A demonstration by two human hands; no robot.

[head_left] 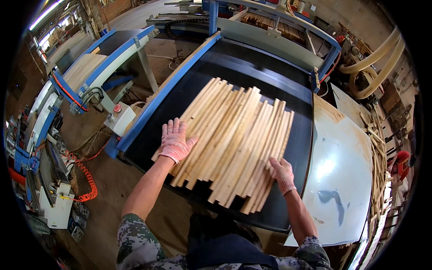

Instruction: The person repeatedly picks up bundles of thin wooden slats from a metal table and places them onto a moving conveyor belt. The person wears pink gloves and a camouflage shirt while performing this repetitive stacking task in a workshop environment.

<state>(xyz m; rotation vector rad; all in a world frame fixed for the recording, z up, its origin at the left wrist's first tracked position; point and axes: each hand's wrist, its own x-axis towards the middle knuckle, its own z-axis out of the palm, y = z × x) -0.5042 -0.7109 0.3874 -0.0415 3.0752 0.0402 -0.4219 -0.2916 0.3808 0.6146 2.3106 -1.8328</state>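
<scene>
A layer of long, pale wooden strips [229, 135] lies side by side on a black conveyor belt [180, 108], their near ends uneven. My left hand [176, 143], in a pinkish knit glove, rests flat on the strips at the left edge, fingers spread and pointing away from me. Against the right edge of the layer is my gloved right hand [282, 174], its thumb near the outermost strips. The fingers of that hand are partly hidden, so their grip does not show clearly.
Blue rails [166, 92] border the belt, and a blue-framed gate [270, 38] spans its far end. To the right lies a pale metal sheet [337, 180], with scrap wood [380, 157] beyond. A control box [120, 118] with a red button stands left. Another conveyor [105, 56] carries strips.
</scene>
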